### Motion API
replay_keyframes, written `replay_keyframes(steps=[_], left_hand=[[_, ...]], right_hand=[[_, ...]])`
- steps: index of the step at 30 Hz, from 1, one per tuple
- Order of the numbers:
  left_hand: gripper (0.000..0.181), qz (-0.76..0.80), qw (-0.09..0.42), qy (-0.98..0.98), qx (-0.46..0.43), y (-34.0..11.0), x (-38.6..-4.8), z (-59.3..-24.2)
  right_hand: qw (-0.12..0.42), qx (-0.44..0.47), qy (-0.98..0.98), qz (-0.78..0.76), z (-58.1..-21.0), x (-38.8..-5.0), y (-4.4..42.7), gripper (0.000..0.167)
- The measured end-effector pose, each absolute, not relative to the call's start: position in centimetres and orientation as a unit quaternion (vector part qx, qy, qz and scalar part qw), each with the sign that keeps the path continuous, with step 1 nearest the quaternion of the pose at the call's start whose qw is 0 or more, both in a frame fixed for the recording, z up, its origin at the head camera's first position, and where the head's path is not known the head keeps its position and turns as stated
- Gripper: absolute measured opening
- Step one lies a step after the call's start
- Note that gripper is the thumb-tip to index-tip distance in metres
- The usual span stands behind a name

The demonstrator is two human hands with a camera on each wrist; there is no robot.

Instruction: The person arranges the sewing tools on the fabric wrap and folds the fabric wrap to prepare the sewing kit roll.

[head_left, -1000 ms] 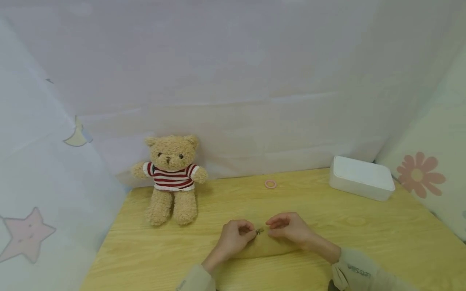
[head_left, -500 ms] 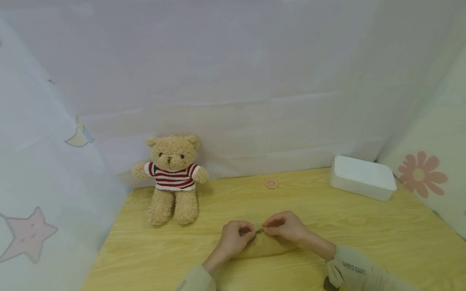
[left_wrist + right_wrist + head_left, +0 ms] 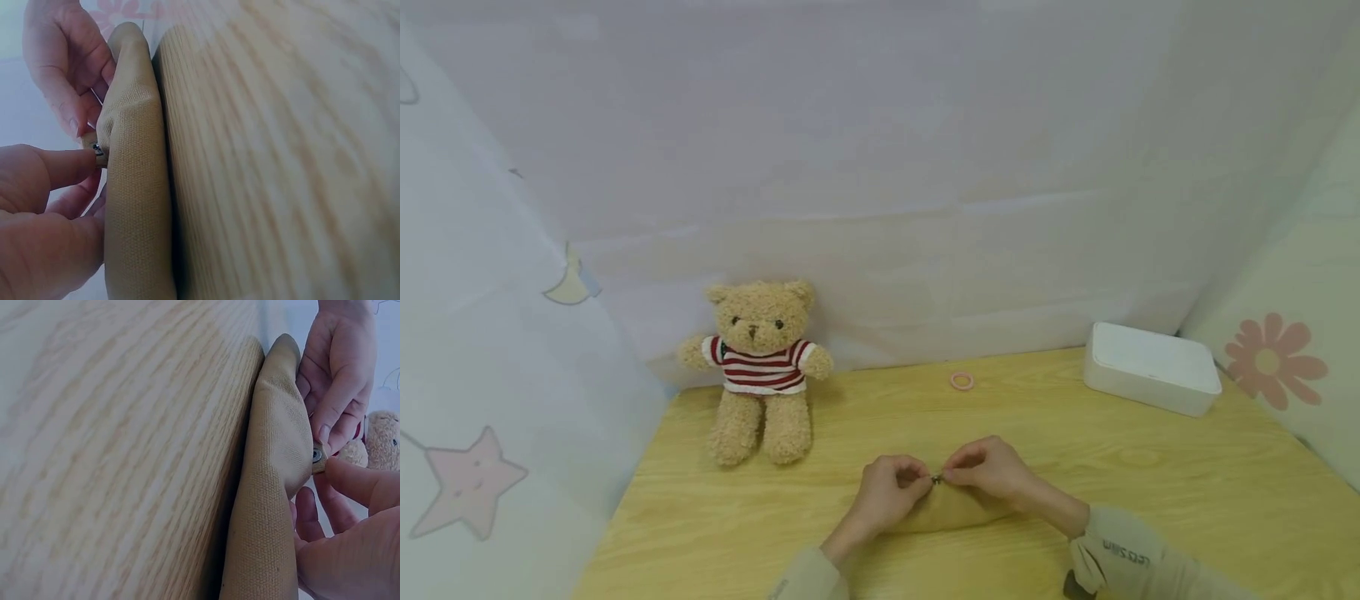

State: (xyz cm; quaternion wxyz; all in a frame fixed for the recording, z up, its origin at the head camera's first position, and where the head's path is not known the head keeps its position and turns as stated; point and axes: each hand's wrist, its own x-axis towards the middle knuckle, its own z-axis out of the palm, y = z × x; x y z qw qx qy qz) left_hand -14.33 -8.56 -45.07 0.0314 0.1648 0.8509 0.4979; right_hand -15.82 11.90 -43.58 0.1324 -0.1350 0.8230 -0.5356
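A tan canvas pouch (image 3: 951,510) lies on the wooden table in front of the person. At its far edge sits a small metal fitting (image 3: 317,454) with a short tan tab (image 3: 319,467); whether it is a zip slider I cannot tell. The left hand (image 3: 883,492) pinches the pouch's edge just left of the fitting, thumb against finger. From the other side, the right hand (image 3: 992,471) pinches the tab between thumb and forefinger. The hands nearly meet there. Fingers behind the pouch are partly hidden in both wrist views.
A teddy bear (image 3: 760,367) in a striped shirt sits against the back wall on the left. Near the table's back edge lies a pink ring (image 3: 962,381). A white box (image 3: 1152,368) stands at the back right. Fabric walls enclose the table (image 3: 737,533).
The right hand has moved left, from beside the metal fitting onto its tab, and now pinches it. The left hand keeps its hold. The whole scene shifts slightly right in the head view.
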Motion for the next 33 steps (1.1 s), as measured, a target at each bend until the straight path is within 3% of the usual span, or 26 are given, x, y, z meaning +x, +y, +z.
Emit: replay_keyframes(steps=[33], left_hand=[[0.006, 0.504, 0.049, 0.847, 0.162, -8.14, -14.19, -44.38]], right_hand=[[0.122, -0.149, 0.838, -0.511, -43.16, -15.48, 11.69, 0.013]])
